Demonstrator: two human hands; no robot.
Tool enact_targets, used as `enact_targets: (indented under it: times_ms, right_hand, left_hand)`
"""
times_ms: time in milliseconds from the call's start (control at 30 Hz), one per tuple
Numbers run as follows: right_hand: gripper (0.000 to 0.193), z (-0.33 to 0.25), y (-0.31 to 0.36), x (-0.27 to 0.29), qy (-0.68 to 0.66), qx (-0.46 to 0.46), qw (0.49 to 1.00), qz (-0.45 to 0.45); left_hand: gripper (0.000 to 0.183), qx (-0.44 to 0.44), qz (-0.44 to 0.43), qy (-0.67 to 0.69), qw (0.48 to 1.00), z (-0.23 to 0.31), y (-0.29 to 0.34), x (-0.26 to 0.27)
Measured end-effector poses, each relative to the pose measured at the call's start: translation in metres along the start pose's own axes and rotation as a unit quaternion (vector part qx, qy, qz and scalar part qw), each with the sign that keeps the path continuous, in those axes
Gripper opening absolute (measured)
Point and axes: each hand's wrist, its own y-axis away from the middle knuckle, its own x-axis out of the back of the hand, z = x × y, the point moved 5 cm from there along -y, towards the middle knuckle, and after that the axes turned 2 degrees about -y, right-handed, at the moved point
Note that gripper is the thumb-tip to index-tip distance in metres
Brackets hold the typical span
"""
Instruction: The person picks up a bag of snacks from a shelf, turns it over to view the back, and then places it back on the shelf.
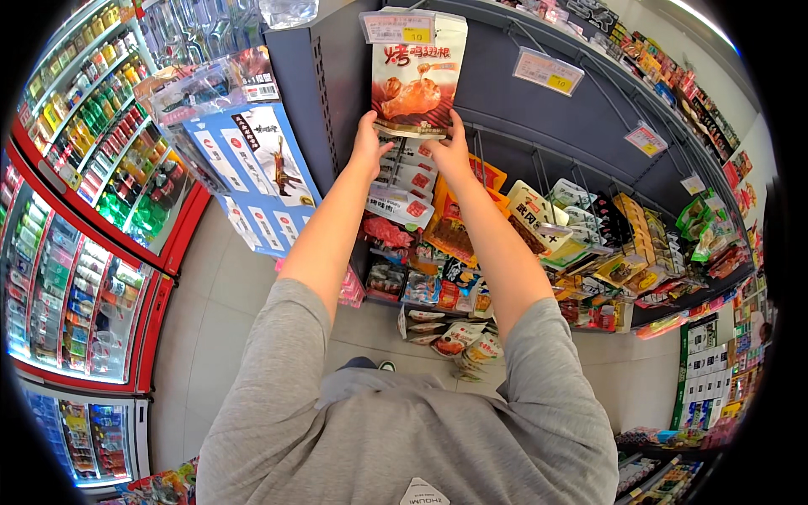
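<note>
Both my arms reach forward to a white and dark red snack bag (418,84) with a picture of roasted chicken on it. My left hand (368,151) grips its lower left corner, fingers going behind it. At the lower right corner my right hand (450,153) grips it in the same way. The bag is upright against the dark grey shelf panel, its top edge partly behind a price tag (397,28). Below my hands hang white packets (412,178), and orange packets (453,227) show beside my right forearm.
Several hooks of packaged snacks (627,244) run along the rack to the right. A blue boxed toy (261,177) hangs at the rack's left end. Red-framed drink fridges (101,244) stand on the left. A box of snack bags (446,332) sits on the tiled floor.
</note>
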Motion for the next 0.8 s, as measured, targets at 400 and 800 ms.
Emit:
enact_targets:
  times_ms: [400,800]
  right_hand:
    - [0.093,-0.020,-0.053,0.013,0.139,0.068,0.987,0.045]
    - [0.076,-0.034,-0.083,-0.003,-0.024,-0.020,0.999,-0.027]
  left_hand:
    - [0.081,-0.131,0.026,-0.151,0.979,0.031,-0.030,-0.019]
    - [0.073,-0.160,0.048,-0.087,0.982,0.065,-0.058,-0.038]
